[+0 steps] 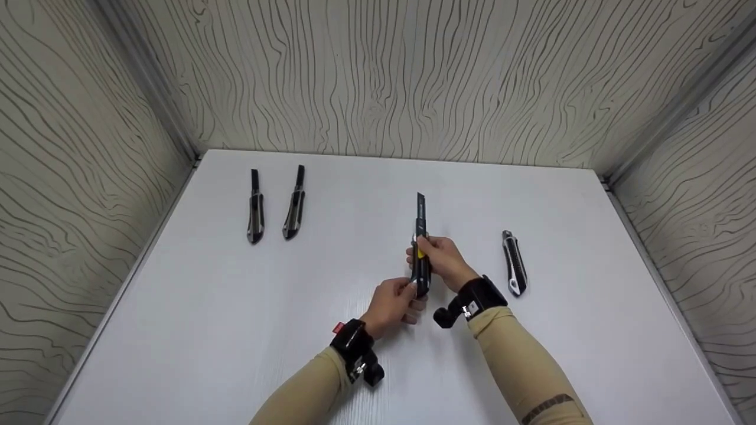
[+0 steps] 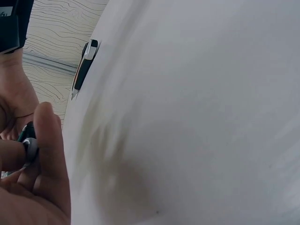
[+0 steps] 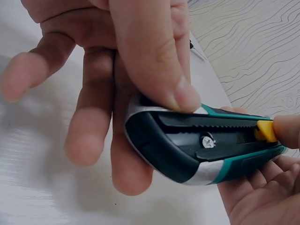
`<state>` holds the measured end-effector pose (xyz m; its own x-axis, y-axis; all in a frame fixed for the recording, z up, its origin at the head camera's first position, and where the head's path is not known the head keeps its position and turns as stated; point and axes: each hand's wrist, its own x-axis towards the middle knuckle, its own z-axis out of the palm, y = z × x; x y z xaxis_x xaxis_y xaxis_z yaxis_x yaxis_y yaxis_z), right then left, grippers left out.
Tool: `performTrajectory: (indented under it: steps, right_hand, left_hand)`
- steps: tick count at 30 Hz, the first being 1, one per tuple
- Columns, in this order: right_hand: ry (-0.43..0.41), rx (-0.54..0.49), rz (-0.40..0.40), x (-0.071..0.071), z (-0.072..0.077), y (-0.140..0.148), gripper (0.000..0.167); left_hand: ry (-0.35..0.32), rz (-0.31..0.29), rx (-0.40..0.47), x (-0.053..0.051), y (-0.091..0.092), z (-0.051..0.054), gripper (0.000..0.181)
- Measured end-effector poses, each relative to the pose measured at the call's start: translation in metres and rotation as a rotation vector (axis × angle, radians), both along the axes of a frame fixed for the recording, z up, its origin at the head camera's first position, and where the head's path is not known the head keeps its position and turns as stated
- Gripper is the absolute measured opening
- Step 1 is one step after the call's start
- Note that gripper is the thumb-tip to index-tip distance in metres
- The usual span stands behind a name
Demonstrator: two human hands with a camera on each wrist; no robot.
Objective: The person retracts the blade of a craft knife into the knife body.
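A dark green and silver utility knife [image 1: 420,227] with a yellow slider [image 3: 266,131] points away from me, its dark blade [image 1: 420,203] extended. My right hand [image 1: 444,260] grips the knife's body, the thumb on the slider. At the rear end, my left hand [image 1: 390,302] pinches the handle between thumb and fingers. The right wrist view shows the left thumb [image 3: 159,61] on the casing's edge and the other left fingers spread below. In the left wrist view, the left hand [image 2: 42,187] hides most of the knife.
Two more utility knives [image 1: 256,218] [image 1: 293,212] lie at the table's back left, dark blades out. Another utility knife [image 1: 514,265] lies right of my right hand, no long blade showing. Wood-patterned panels [image 1: 378,77] enclose the white table [image 1: 195,330] at the back and sides.
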<state>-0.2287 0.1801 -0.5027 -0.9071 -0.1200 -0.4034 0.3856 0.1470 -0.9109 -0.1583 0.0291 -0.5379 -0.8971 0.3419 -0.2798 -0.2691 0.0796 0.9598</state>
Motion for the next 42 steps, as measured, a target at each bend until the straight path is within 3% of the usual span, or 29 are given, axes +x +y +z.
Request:
performTrajectory:
  steps: [42]
  right_hand:
    - [0.005, -0.025, 0.043, 0.0, 0.0001, 0.0009, 0.04]
  left_hand:
    - [-0.017, 0.027, 0.0, -0.0024, -0.0005, 0.0013, 0.025]
